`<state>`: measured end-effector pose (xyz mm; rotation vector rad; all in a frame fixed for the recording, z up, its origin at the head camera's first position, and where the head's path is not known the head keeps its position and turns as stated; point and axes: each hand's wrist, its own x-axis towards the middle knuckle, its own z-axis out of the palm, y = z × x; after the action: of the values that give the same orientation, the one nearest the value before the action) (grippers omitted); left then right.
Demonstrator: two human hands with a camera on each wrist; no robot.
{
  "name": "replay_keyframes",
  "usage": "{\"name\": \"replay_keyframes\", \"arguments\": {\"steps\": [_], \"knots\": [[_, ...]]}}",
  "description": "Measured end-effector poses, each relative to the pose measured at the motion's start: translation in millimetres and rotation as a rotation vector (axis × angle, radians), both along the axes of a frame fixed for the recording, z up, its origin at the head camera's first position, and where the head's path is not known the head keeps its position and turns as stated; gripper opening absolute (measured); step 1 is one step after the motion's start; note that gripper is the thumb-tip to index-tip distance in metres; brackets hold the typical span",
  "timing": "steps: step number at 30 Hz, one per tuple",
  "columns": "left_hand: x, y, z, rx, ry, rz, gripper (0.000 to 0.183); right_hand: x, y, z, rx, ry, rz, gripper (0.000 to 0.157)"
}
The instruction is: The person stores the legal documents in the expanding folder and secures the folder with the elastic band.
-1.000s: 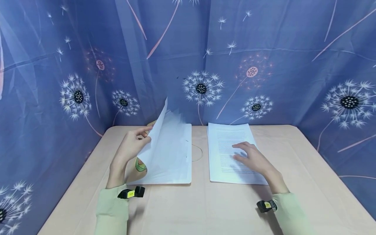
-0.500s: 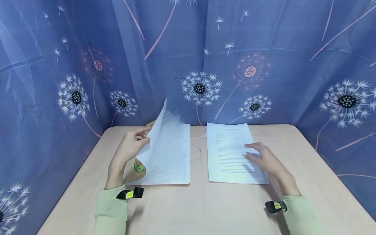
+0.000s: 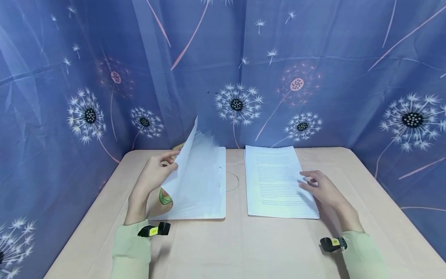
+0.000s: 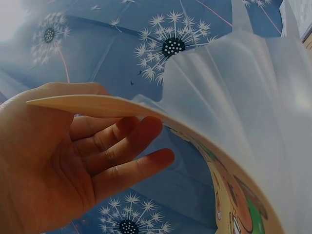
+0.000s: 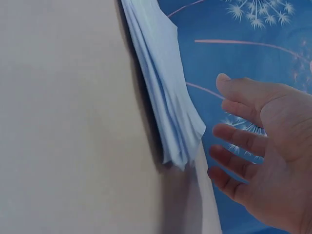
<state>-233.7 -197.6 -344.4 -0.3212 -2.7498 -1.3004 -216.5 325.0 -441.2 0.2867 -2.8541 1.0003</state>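
My left hand (image 3: 153, 172) pinches the raised cover of a clear-pocket folder (image 3: 217, 186) between thumb and fingers. The cover (image 4: 234, 175) is cream outside with cartoon prints, and it curves upward. Beside it, loose translucent plastic pockets (image 4: 234, 73) fan upright in the left wrist view. To the folder's right lies a stack of printed paper sheets (image 3: 275, 182), its edges slightly uneven. My right hand (image 3: 324, 190) hovers over the stack's right edge, fingers loosely bent and holding nothing. The right wrist view shows the sheets' layered edges (image 5: 165, 97) just off its fingertips.
A thin cord loop (image 3: 238, 182) lies on the pale table (image 3: 244, 248) between folder and papers. Blue dandelion-print curtains (image 3: 195, 50) stand behind the table and along both sides. Each wrist wears a small black camera (image 3: 153, 230).
The right hand has moved rightward from over the middle of the printed sheets to their right edge. The left hand keeps holding the folder cover in the same place.
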Motion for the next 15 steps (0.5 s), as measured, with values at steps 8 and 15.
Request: {"name": "replay_keyframes", "arguments": {"steps": [8,15], "knots": [[0.6,0,0.1,-0.001,0.002,0.002,0.050,-2.5,8,-9.1,-0.015,0.000,0.000,0.050],[-0.4,1,-0.2,-0.001,0.009,-0.003,0.050,-5.1,12,-16.7,-0.063,-0.069,-0.004,0.056]]}}
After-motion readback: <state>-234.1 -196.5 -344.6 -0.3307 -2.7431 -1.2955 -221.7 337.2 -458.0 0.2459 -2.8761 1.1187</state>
